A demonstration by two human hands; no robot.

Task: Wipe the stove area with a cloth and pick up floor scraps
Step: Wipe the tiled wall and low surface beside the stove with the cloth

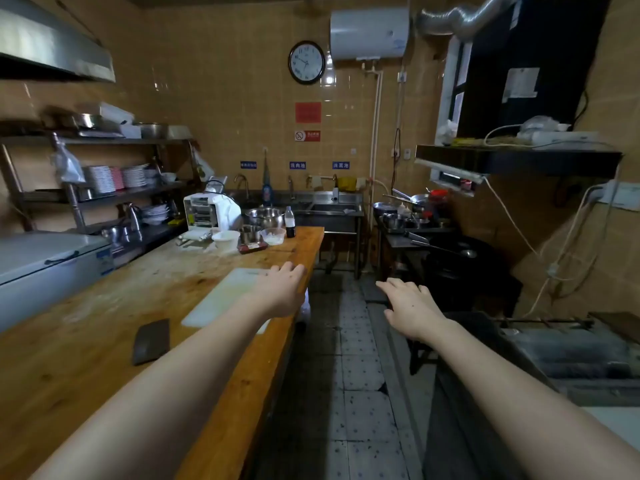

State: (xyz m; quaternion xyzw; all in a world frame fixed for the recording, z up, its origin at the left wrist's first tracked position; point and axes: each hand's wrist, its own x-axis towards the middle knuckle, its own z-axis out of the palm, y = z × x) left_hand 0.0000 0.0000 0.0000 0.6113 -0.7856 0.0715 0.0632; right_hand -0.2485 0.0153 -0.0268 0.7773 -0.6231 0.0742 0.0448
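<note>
Wooden counter (104,341) fills the view from 7 to 10 o'clock, with a white cutting board (221,299) and a dark cleaver (151,341) lying on it. The left hand (282,292) hovers over the board's far corner, fingers straight and close together, holding nothing. The right hand (412,306) reaches out over the aisle at about 3 o'clock from the left, fingers straight and slightly spread, also empty.

The stove (571,351) sits at 4 o'clock, dark steel and dull with what looks like grease. I can pick out no cloth anywhere (it may be by the sinks at 12 o'clock, too small to tell). A cloth should be light, limp and easy to bunch in the palm, then press flat. The tiled floor (360,375) at 6 o'clock is speckled dark. Whether any speck is a loose scrap I cannot tell, but such bits would likely want a fingertip pinch.
</note>
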